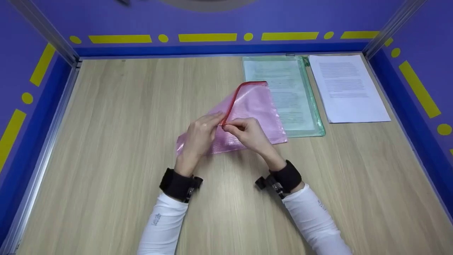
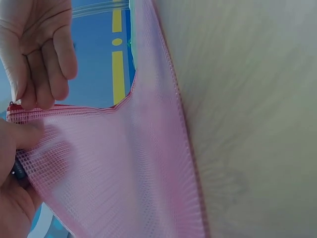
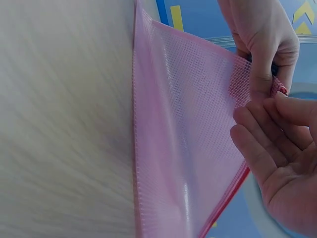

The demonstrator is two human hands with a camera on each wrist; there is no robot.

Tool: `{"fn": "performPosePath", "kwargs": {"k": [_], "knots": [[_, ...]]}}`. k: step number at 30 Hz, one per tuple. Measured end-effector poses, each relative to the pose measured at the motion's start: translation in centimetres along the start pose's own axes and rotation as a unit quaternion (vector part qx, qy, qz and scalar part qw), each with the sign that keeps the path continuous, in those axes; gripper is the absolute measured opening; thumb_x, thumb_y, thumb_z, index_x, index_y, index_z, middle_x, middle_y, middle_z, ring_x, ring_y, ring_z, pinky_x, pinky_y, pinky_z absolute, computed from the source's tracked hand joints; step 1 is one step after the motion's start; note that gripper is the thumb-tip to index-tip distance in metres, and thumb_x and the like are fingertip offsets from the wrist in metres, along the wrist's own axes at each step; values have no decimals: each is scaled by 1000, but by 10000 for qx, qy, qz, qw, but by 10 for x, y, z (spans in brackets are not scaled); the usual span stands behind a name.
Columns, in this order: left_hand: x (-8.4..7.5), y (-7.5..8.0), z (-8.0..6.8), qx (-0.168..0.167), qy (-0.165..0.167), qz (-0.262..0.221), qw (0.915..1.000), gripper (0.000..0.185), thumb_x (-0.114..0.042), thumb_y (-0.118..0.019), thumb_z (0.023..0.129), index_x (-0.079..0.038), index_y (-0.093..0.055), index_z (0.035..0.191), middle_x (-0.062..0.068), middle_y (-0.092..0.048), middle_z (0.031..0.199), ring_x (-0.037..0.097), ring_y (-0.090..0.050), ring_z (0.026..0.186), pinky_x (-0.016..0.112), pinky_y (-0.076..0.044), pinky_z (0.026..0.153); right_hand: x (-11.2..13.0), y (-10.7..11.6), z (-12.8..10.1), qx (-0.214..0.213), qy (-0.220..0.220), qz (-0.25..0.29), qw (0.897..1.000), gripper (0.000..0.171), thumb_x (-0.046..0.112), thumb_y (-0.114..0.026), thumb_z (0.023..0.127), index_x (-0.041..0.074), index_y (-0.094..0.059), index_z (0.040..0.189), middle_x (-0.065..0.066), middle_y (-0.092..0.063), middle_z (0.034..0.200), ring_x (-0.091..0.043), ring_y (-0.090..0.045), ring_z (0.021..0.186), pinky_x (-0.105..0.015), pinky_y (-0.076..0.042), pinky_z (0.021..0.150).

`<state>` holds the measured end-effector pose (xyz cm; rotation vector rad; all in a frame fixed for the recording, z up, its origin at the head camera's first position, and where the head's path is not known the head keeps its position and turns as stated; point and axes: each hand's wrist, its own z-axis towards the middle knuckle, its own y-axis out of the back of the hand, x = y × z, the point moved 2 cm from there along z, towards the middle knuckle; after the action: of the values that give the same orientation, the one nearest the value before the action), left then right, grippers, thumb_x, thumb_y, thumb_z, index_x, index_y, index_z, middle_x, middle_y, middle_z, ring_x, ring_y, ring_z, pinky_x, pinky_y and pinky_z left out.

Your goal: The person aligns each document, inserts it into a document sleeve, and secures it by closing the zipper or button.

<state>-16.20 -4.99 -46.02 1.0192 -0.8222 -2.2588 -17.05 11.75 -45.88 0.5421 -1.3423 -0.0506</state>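
A pink mesh zipper pouch (image 1: pixel 254 102) with a red zipper (image 1: pixel 233 101) along one edge is raised from the table, its lower part slanting down. My left hand (image 1: pixel 201 134) grips the pouch at one corner; in the left wrist view its thumb (image 2: pixel 22 135) presses the mesh from the near side, with fingers behind. At the same corner, my right hand (image 1: pixel 249 134) pinches the end of the red zipper between thumb and forefinger. In the right wrist view the other fingers (image 3: pixel 262 131) of that hand are loosely bent. The zipper's slider is hidden by the fingertips.
Behind the pouch on the right lies a green zipper pouch (image 1: pixel 320 124) with a printed sheet inside, partly overlapped in the head view. Beside it is a stack of printed paper (image 1: pixel 350 88). Blue panels (image 1: pixel 212 21) with yellow marks border the wooden table (image 1: pixel 116 141).
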Motion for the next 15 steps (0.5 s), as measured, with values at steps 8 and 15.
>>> {"fn": "performPosePath", "kwargs": {"k": [8,15], "knots": [[2,-2,-2,69,73,13,9999,29,-3,-65,91,-2,-70,120,16,-72,118,31,-71,108,39,-56,97,4,4,0,-264,206,-212,9992,15,12,-73,89,2,-79,97,-14,-78,92,-2,-65,77,-15,-52,73],[4,-1,-1,47,157,-185,9997,29,-1,-64,92,-2,-70,120,16,-72,119,30,-71,110,39,-55,98,5,5,5,-538,173,-137,9983,13,14,-75,87,4,-80,94,-13,-78,91,-1,-66,77,-16,-53,72]]}}
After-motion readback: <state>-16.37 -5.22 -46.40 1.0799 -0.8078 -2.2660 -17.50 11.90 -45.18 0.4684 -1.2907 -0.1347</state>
